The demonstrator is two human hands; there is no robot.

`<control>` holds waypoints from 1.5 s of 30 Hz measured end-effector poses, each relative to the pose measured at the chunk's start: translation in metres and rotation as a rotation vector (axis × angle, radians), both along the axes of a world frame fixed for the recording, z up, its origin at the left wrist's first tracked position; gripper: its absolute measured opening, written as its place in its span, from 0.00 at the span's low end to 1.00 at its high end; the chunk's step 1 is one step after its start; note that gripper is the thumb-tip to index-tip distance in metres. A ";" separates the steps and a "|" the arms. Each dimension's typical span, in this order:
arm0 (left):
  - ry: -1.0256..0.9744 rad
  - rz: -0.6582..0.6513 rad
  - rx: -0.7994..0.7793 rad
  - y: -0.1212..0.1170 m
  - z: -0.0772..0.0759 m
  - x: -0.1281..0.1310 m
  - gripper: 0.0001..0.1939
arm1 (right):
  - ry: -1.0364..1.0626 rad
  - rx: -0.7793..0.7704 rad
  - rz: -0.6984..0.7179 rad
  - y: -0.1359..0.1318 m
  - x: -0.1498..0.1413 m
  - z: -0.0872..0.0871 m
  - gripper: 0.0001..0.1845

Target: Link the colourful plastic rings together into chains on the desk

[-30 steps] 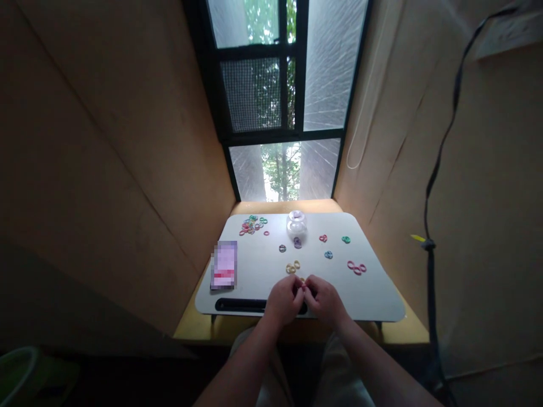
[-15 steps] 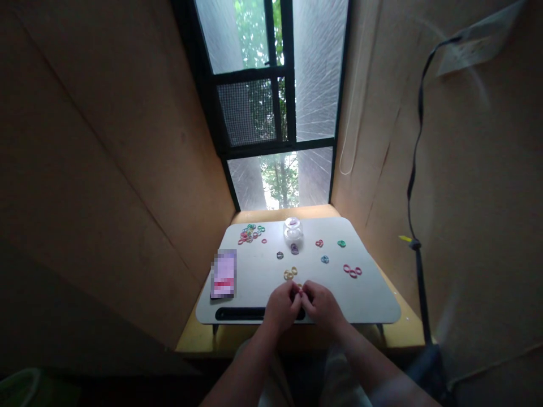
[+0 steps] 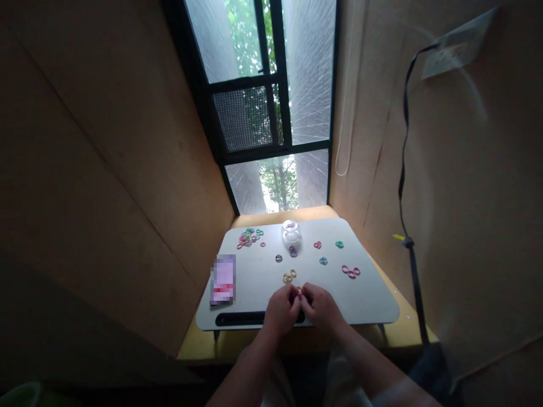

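My left hand (image 3: 282, 308) and my right hand (image 3: 321, 305) meet at the front middle of the white lap table (image 3: 254, 282). Both hands are closed, fingertips pinched together on a small reddish hair tie (image 3: 300, 294), mostly hidden by the fingers. Just beyond the fingertips a bit of yellow shows, and a cluster of yellow hair ties (image 3: 289, 276) lies farther on. Pink hair ties (image 3: 350, 272) lie to the right. Small groups in blue (image 3: 323, 260), green (image 3: 339, 244), red (image 3: 317, 245), black (image 3: 279, 258) and purple (image 3: 293, 251) are spread behind.
A clear round jar (image 3: 291, 233) stands at the back middle. A mixed pile of hair ties (image 3: 249, 238) sits at the back left, above a phone (image 3: 223, 279). A black slot (image 3: 240, 319) runs along the front edge. Walls flank both sides; a dark cord (image 3: 403, 169) hangs at right.
The camera view has shifted slightly, so the table sits a little lower. My hands stay together in the same place with only small finger movement.
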State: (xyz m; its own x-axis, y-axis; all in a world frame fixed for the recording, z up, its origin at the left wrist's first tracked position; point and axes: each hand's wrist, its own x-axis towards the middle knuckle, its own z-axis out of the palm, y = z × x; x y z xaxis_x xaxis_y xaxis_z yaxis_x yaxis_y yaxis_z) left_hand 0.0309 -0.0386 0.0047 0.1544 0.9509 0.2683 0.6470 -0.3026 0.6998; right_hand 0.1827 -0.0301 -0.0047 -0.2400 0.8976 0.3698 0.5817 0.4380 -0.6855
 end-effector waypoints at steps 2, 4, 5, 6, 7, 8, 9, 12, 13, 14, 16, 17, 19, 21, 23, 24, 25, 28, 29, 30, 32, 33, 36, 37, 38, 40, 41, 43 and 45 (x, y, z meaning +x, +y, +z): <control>0.001 0.001 0.001 0.000 0.000 0.000 0.03 | 0.000 0.003 0.001 0.000 0.000 0.000 0.07; 0.006 0.005 0.004 0.000 -0.001 0.000 0.03 | 0.001 0.005 0.002 0.000 0.000 0.000 0.07; 0.009 0.007 0.005 0.000 -0.001 0.000 0.03 | 0.002 0.005 0.002 0.000 0.000 -0.001 0.07; 0.012 0.010 0.006 0.000 -0.002 0.000 0.03 | 0.001 0.003 0.000 0.000 0.000 -0.001 0.07; 0.013 0.012 0.004 0.000 -0.002 0.000 0.03 | 0.000 0.001 -0.003 0.000 0.000 -0.002 0.07; 0.014 0.012 0.001 0.000 -0.003 0.001 0.03 | -0.001 -0.002 -0.005 0.000 0.000 -0.002 0.07; 0.015 0.011 -0.003 0.000 -0.003 0.001 0.03 | -0.003 -0.003 -0.005 0.000 0.000 -0.002 0.06; 0.018 0.011 -0.008 0.000 -0.004 0.001 0.03 | -0.004 0.006 0.002 0.001 0.001 -0.003 0.06; 0.019 0.012 -0.007 0.000 -0.004 0.001 0.03 | -0.004 0.011 0.006 0.001 0.001 -0.003 0.06; 0.018 0.011 -0.005 0.001 -0.004 0.001 0.03 | -0.003 0.014 0.010 0.001 0.001 -0.003 0.06; 0.017 0.008 -0.003 0.000 -0.003 0.001 0.03 | 0.002 0.016 0.015 0.001 0.002 -0.003 0.06; 0.018 0.005 -0.003 0.000 -0.003 0.001 0.03 | 0.004 0.016 0.018 0.000 0.002 -0.002 0.06; 0.026 0.002 -0.004 -0.001 -0.002 0.003 0.04 | 0.007 0.017 0.023 -0.001 0.003 -0.002 0.07; 0.037 0.005 -0.006 -0.002 -0.002 0.004 0.03 | 0.011 0.018 0.027 -0.003 0.005 -0.001 0.07; 0.052 0.004 -0.009 -0.002 -0.002 0.006 0.03 | 0.021 0.015 0.025 -0.004 0.006 -0.001 0.08; 0.062 0.004 -0.011 -0.002 -0.003 0.007 0.03 | 0.028 0.011 0.025 -0.004 0.007 0.000 0.08; 0.072 0.002 -0.013 -0.001 -0.003 0.008 0.03 | 0.035 0.008 0.027 -0.003 0.007 0.000 0.08; 0.086 -0.004 -0.020 0.001 -0.004 0.009 0.02 | 0.054 -0.003 0.033 0.001 0.008 0.000 0.08; 0.082 -0.011 -0.026 0.002 -0.003 0.009 0.03 | 0.059 -0.007 0.031 0.002 0.008 0.000 0.08; 0.072 -0.022 -0.033 0.003 -0.002 0.009 0.03 | 0.064 -0.012 0.026 0.004 0.008 0.000 0.08; 0.035 -0.046 -0.050 0.005 0.000 0.009 0.04 | 0.073 -0.024 0.013 0.006 0.009 0.001 0.08; 0.013 -0.056 -0.060 0.006 0.001 0.009 0.05 | 0.075 -0.030 0.009 0.006 0.009 0.002 0.07; -0.031 -0.055 -0.078 0.008 0.003 0.008 0.04 | 0.073 -0.039 0.014 0.007 0.009 0.003 0.07; -0.036 -0.049 -0.080 0.008 0.003 0.008 0.04 | 0.070 -0.040 0.018 0.007 0.009 0.004 0.07; -0.040 -0.044 -0.080 0.008 0.002 0.007 0.03 | 0.067 -0.040 0.023 0.006 0.009 0.004 0.07; -0.049 -0.036 -0.074 0.008 0.001 0.007 0.03 | 0.061 -0.038 0.028 0.006 0.009 0.003 0.08; -0.054 -0.033 -0.069 0.008 0.000 0.006 0.03 | 0.057 -0.036 0.027 0.006 0.009 0.003 0.08; -0.062 -0.029 -0.061 0.006 0.000 0.005 0.03 | 0.048 -0.032 0.028 0.005 0.008 0.002 0.08; -0.070 -0.028 -0.060 0.006 0.000 0.004 0.03 | 0.044 -0.033 0.031 0.005 0.007 0.003 0.07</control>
State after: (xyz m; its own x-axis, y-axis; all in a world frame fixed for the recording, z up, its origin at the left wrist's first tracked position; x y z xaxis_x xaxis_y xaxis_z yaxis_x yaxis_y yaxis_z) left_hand 0.0347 -0.0330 0.0051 0.1638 0.9612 0.2218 0.5875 -0.2756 0.7609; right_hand 0.1896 -0.0251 -0.0022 -0.2522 0.9020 0.3505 0.5372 0.4318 -0.7245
